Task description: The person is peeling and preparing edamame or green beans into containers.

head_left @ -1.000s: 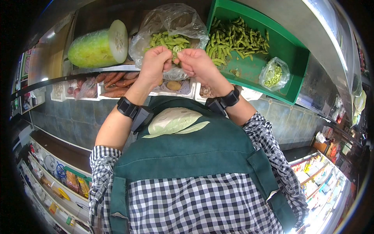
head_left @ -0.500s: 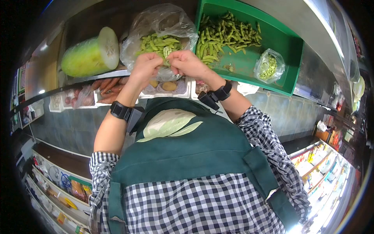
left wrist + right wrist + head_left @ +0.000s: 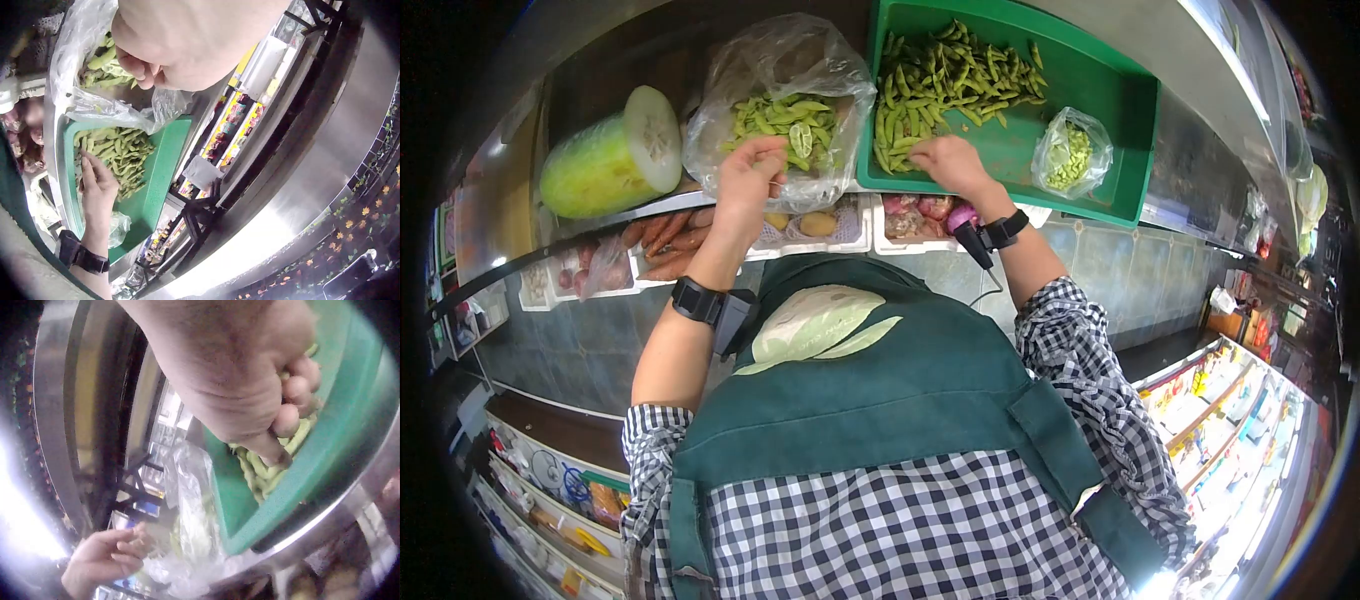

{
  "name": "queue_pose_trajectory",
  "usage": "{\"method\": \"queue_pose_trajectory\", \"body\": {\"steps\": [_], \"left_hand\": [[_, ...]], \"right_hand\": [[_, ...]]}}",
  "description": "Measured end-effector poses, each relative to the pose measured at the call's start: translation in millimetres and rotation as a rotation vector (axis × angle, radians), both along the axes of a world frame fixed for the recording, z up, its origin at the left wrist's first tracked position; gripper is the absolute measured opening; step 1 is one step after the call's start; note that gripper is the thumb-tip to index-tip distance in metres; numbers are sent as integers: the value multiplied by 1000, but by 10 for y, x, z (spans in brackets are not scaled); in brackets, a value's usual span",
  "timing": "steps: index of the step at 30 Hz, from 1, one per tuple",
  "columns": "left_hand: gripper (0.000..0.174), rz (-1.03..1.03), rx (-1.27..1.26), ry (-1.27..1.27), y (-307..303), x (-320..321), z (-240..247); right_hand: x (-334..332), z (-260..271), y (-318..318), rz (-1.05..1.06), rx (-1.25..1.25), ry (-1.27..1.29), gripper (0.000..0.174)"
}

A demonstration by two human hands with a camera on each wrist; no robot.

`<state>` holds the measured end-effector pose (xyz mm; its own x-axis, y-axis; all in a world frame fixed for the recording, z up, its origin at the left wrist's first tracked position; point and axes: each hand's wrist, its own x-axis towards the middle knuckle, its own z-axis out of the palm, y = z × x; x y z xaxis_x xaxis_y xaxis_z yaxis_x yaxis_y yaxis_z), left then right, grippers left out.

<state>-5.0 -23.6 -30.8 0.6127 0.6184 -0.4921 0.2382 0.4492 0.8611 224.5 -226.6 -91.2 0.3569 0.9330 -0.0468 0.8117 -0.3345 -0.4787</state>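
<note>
In the head view, my left hand hovers at the near edge of a clear plastic bag holding green pods. Its fingers are bent towards the palm; I cannot tell whether something lies inside them. A pale, split-looking piece rests on those pods. My right hand reaches into the near left corner of a green tray, fingertips among the edamame pods. Seen from the right wrist, one digit stretches down onto the pods while the other fingers bend above them.
A small bag of shelled beans sits at the tray's right side. Left of the plastic bag lies a cut winter melon. Below the counter edge stand white boxes with sweet potatoes, potatoes and purple-red onions.
My hands were together over the bag and have parted. The right hand has moved right into the green tray; the left has stayed by the bag. The head view has shifted a little.
</note>
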Motion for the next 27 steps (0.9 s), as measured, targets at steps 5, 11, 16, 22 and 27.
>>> {"method": "queue_pose_trajectory", "body": {"steps": [5, 11, 16, 22, 27], "left_hand": [[18, -112, -1, 47, -106, 21, 97], [18, -138, 16, 46, -135, 2, 90], [17, -213, 1, 9, -150, -19, 101], [16, -280, -40, -122, -316, 121, 202], [10, -206, 16, -243, -189, 131, 164]], "right_hand": [[-127, 121, 118, 165, -218, -246, 16], [-32, -62, 206, 298, -167, -331, 10], [53, 140, 145, 169, -39, 69, 14], [-407, 917, 425, -18, -22, 785, 19], [-655, 917, 762, -30, 128, 799, 22]]}}
